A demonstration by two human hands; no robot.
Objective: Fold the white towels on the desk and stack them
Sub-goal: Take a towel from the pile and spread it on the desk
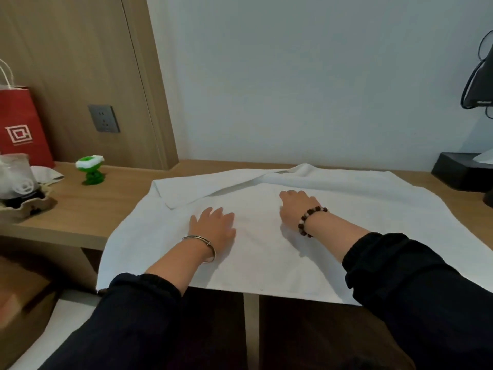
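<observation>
The towel [256, 265] lay spread under both hands, its long axis running left to right across the person and its near edge hanging just over the table's [88, 206] front edge below the wrists. The left hand [213, 224] rested palm down on the cloth with fingers straight and spread, gripping nothing. The right hand [294, 206] pressed down a little farther forward, fingers loosely bent against the cloth and likewise holding nothing. Just beyond the fingertips a turned-over flap made a slanting ridge, starting at the far corner off the left hand and rising past the right. The towel's left edge lay nearer the left hand than the right edge lay to the right hand, so I judged that a side-to-side fold would mean a longer reach on the right. Well to the left of the left hand stood a green toy [92, 169] and a red bag [24, 124]. A black box [458, 169] sat far off to the right.
</observation>
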